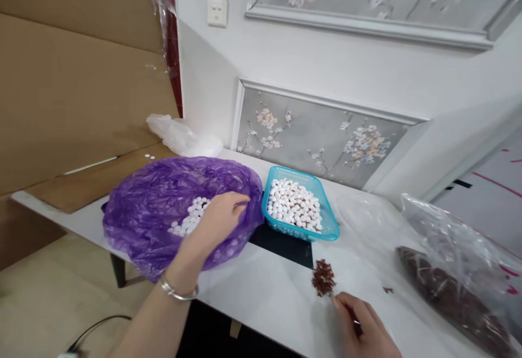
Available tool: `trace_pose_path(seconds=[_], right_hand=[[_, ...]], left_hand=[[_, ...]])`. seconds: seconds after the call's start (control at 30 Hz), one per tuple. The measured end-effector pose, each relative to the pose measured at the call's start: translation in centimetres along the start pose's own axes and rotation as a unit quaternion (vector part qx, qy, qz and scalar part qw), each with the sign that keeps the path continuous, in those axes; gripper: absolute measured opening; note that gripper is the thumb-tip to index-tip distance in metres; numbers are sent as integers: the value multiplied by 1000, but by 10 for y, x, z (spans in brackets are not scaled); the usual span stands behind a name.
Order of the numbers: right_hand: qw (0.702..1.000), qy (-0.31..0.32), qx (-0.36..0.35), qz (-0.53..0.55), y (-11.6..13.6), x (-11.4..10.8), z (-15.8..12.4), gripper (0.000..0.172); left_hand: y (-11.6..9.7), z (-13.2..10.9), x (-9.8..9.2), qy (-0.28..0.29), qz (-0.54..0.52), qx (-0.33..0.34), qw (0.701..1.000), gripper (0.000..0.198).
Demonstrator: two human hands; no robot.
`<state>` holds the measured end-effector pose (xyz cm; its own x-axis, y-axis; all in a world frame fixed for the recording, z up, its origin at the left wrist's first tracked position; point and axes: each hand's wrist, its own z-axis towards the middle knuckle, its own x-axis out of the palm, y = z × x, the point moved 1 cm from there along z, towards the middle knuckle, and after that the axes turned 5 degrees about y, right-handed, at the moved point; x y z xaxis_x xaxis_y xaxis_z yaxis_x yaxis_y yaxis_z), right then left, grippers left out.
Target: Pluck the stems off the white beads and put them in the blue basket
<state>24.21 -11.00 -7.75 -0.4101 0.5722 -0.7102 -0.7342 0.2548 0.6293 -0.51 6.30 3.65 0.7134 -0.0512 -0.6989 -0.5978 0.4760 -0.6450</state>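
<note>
My left hand [222, 214] reaches over a crumpled purple plastic bag [142, 200] towards the blue basket [332, 227]. Its fingers are bent together at the bag's right side; what they hold, if anything, is unclear. Beneath the wrist, small white round pieces [191, 218] lie in the bag. More white round pieces [293, 203] fill the basket, with brown bits showing between them. At lower right, my right hand [362, 325] is curled, a dark brown bit partly visible inside it. Its fingertips are beside a pile of small reddish-brown pieces [323, 277].
A clear bag of brown pieces [452, 293] lies on the right of the white table [265, 287]. One loose brown piece [387, 290] is nearby. Cardboard [81, 86] stands at left, a white plastic bag [183, 138] beside the wall. A dark strip runs under the basket.
</note>
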Motion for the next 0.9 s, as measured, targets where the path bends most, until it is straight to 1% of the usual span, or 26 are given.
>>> trace_pose_path(seconds=[0.07, 0.13, 0.17, 0.23, 0.33, 0.43, 0.53, 0.6, 0.63, 0.67, 0.7, 0.73, 0.77, 0.8, 0.83, 0.87, 0.9], right_hand=[[1000, -13, 18, -2, 5, -2, -1, 37], [999, -20, 41, -3, 8, -3, -2, 36], [998, -20, 56, -2, 9, -4, -3, 34], [996, -15, 87, 8, 9, -5, -4, 32], [990, 11, 133, 35, 8, -7, -4, 32], [983, 32, 166, 76, 7, -9, -4, 33], [975, 47, 170, 137, 9, -7, -3, 36], [969, 53, 157, 184, 15, -3, -2, 36], [966, 50, 149, 206, 20, -2, -1, 36], [963, 47, 138, 228, 25, 0, 0, 35], [960, 45, 126, 248, 32, 1, 1, 34], [956, 48, 113, 268, 40, 1, 2, 32], [951, 59, 97, 289, 48, 1, 3, 29], [945, 79, 77, 309, 57, 0, 4, 26], [937, 103, 55, 330, 67, -2, 4, 22], [927, 128, 36, 351, 76, -3, 4, 19], [917, 152, 23, 368, 85, -5, 4, 16]], left_hand=[[25, -8, -20, 29, 45, -23, 998, 32], [44, -14, -32, 54, 79, -40, 995, 32], [50, -17, -34, 65, 90, -45, 993, 32], [57, -20, -32, 84, 102, -45, 990, 33], [58, -22, -22, 98, 103, -33, 989, 33], [54, -20, -17, 82, 94, -29, 992, 30], [48, -21, -20, 36, 87, -32, 995, 26], [38, -24, -22, -13, 65, -36, 997, 26], [31, -27, -21, -40, 24, -45, 998, 25], [23, -32, -18, -60, -46, -62, 995, 23], [14, -37, -12, -69, -144, -85, 984, 21], [5, -42, -4, -59, -261, -114, 957, 20], [-4, -49, 6, -25, -378, -143, 914, 21], [-13, -55, 16, 15, -476, -168, 863, 21], [-20, -61, 27, 53, -548, -193, 812, 22], [-27, -66, 37, 86, -598, -213, 768, 21], [-32, -70, 47, 113, -630, -229, 733, 20]])
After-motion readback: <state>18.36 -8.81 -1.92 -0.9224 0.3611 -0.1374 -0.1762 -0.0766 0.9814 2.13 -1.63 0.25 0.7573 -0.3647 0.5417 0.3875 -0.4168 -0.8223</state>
